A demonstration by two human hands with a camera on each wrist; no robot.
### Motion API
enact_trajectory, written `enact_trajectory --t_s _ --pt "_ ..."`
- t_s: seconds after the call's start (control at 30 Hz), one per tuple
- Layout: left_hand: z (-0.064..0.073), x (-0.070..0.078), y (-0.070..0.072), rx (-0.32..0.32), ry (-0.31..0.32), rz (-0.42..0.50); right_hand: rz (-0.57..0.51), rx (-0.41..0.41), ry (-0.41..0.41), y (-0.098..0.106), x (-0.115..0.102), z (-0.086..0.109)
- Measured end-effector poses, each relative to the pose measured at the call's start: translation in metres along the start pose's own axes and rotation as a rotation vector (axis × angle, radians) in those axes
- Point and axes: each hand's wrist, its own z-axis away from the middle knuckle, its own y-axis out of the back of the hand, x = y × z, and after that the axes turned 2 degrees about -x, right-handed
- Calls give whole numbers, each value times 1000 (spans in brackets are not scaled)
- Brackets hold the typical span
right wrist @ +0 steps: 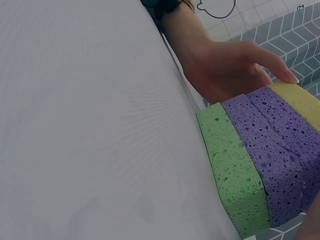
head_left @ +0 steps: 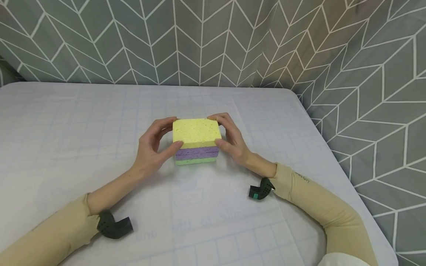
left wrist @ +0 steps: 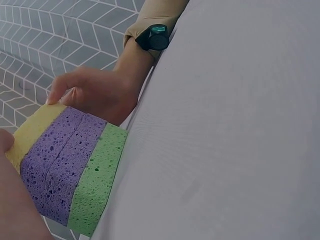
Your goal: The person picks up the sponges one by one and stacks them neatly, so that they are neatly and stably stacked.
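A stack of sponges stands on the table in the middle of the head view. At the bottom lies a green sponge [head_left: 196, 161], with two purple sponges [head_left: 197, 153] over it and a yellow sponge [head_left: 196, 131] on top. My left hand [head_left: 151, 146] pinches the yellow sponge at its left side, thumb at the near corner and fingers at the far one. From the right, my right hand [head_left: 234, 142] grips the same sponge in a like way. Both wrist views show the layers pressed flat together, with the green sponge [left wrist: 100, 180] against the tabletop.
A white cloth with a faint grid covers the table [head_left: 83, 122]. Behind it and along the right hangs a grey curtain [head_left: 186, 40] with white zigzag lines. Dark wrist cameras, one on the left sleeve [head_left: 114, 225] and one on the right [head_left: 261, 189], stick out above the table.
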Motion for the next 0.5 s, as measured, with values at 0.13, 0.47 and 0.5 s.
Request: enact_trajectory --t_s 0.13,0.47,0.5 --pt "1 0 1 -8 10 -16 13 6 -12 0 -1 1" --pt "3 0 1 -11 1 -25 85 5 -12 2 -1 1" --pt "3 1 0 -10 -1 -29 95 7 -11 3 -1 1"
